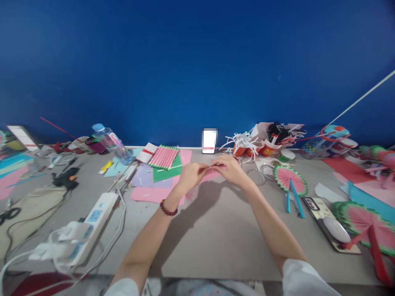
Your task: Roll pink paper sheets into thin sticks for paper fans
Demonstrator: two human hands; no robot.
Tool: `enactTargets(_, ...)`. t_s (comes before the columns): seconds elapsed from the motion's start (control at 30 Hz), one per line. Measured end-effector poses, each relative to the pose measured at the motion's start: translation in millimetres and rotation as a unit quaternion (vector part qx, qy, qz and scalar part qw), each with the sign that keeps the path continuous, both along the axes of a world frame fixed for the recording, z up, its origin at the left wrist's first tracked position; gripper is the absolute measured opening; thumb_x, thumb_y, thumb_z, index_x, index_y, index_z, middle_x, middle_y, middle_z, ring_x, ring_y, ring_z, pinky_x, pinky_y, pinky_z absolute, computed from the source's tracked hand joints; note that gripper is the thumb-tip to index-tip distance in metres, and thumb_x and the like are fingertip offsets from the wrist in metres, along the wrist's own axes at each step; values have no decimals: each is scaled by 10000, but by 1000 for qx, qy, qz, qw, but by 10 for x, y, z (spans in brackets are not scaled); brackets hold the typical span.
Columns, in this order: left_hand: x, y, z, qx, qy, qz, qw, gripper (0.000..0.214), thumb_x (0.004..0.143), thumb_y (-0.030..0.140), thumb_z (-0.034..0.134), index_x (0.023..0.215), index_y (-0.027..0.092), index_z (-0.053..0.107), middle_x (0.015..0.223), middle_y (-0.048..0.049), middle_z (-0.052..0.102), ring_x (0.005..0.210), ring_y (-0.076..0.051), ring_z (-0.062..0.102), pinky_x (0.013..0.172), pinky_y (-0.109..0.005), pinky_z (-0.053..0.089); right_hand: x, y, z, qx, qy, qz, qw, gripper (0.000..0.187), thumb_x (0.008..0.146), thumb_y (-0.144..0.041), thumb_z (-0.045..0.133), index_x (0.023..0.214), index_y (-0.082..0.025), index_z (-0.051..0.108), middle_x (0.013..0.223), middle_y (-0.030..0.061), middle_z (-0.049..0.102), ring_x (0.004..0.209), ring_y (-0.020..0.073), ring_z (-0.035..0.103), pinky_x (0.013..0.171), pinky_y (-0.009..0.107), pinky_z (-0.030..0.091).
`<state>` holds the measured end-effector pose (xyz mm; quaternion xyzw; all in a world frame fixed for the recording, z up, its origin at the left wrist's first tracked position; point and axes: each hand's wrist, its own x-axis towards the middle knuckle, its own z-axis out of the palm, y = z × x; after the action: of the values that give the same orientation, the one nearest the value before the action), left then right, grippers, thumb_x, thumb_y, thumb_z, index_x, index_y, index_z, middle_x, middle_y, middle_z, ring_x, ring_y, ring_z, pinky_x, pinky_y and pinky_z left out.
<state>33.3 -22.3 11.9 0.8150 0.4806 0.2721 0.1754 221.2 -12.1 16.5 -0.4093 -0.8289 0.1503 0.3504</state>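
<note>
Over the middle of the grey table, my left hand [193, 176] and my right hand [232, 169] come together with fingertips nearly touching. Both pinch a piece of pink paper [212, 174], which shows between and below the fingers; its full shape is hidden. To the left of my left hand lies a pink pleated sheet with green edges [165, 157]. Under it are a green sheet [168, 172], a purple sheet [145, 176] and pink sheets [151, 194]. A bead bracelet circles my left wrist. Just beyond my hands, a lit phone [209, 141] stands against the blue wall.
Left: a tilted plastic bottle [115, 144], a white power strip [95, 226] with trailing cables, and a glue gun [66, 179]. Right: red cups [268, 148] with paper strips, a tape roll [256, 177], round pleated paper fans [290, 179], and a mouse [336, 229] on a patterned phone.
</note>
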Motion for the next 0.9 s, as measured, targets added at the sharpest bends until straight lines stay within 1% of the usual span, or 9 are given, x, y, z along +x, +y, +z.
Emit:
enactTargets(0.1, -9, 6, 6, -11, -1, -19, 1000, 365, 904, 443, 442, 871, 215, 725, 745, -46, 706, 627, -150, 595, 540, -228, 334, -10, 19, -25, -4, -11, -8, 1000, 124, 824, -210, 616, 712, -207, 669, 747, 30, 683, 756, 179, 577, 737, 310, 403)
enactTargets(0.23, -74, 54, 31, -36, -42, -15, 998, 321, 866, 454, 514, 895, 204, 715, 862, -51, 718, 755, -177, 628, 629, -243, 410, 31, 34, -20, -13, 0, -33, 999, 143, 823, -174, 601, 691, -198, 651, 734, 27, 666, 733, 169, 566, 711, 294, 399)
enactTargets(0.37, -135, 89, 36, -75, -88, -20, 993, 328, 847, 460, 540, 857, 181, 713, 824, -45, 715, 681, -152, 600, 613, -240, 421, 50, 29, -9, -26, 15, -36, 999, 137, 815, -155, 596, 694, -196, 644, 742, 22, 662, 750, 164, 574, 729, 285, 404)
enactTargets(0.47, -150, 97, 16, -82, -94, -17, 992, 320, 847, 443, 545, 825, 174, 719, 789, -42, 714, 649, -141, 583, 597, -235, 413, 40, 16, 7, -29, 13, -37, 999, 137, 809, -146, 595, 689, -194, 641, 746, 24, 664, 757, 164, 578, 724, 279, 406)
enactTargets(0.6, -136, 97, -5, -62, -82, -7, 995, 293, 843, 418, 560, 812, 180, 729, 786, -46, 721, 658, -147, 597, 600, -235, 410, 37, 15, 8, -26, 7, -36, 999, 141, 810, -152, 589, 685, -195, 640, 732, 27, 662, 758, 170, 583, 727, 286, 410)
enactTargets(0.7, -107, 85, -2, -12, -43, 20, 999, 260, 849, 381, 563, 810, 190, 736, 783, -54, 721, 677, -160, 607, 609, -248, 401, 38, 27, -24, -26, 2, -29, 999, 121, 811, -167, 590, 711, -198, 651, 761, 34, 673, 767, 178, 589, 741, 302, 417)
enactTargets(0.8, -75, 60, 0, 38, -2, 39, 999, 252, 861, 361, 553, 795, 201, 736, 767, -55, 713, 697, -169, 607, 606, -256, 380, 19, 24, -47, -35, 8, -2, 999, 105, 828, -201, 578, 774, -206, 668, 806, 41, 687, 784, 183, 596, 754, 314, 427)
enactTargets(0.9, -53, 34, -7, 44, -5, 31, 999, 264, 869, 375, 541, 793, 210, 733, 765, -48, 711, 695, -163, 610, 592, -249, 376, -16, 0, -39, -48, 21, 25, 998, 95, 831, -237, 590, 809, -209, 678, 818, 44, 694, 784, 181, 600, 743, 309, 436)
